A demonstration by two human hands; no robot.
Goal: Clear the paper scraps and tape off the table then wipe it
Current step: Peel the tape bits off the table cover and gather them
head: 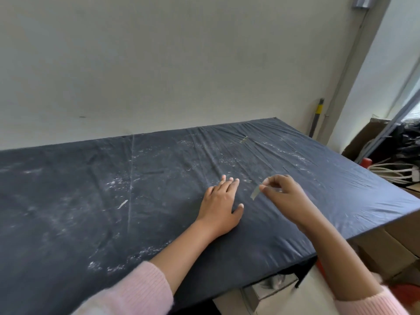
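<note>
A table under a dark wrinkled cover (68, 201) fills the view, dusted with white crumbs and specks. My left hand (221, 201) rests flat on the cover with fingers straight. To its right, my right hand (284, 196) pinches a short strip of clear tape (255, 192) between thumb and fingertips, lifted just off the cover. Another piece of tape (244, 139) lies stuck near the far edge. A pale paper scrap (122, 203) lies to the left of my left hand.
A plain wall runs behind the table. Cardboard boxes (386, 251), white cables (395, 171) and black bags (409, 137) crowd the floor past the table's right edge. A pole with a yellow band (317, 117) leans in the corner.
</note>
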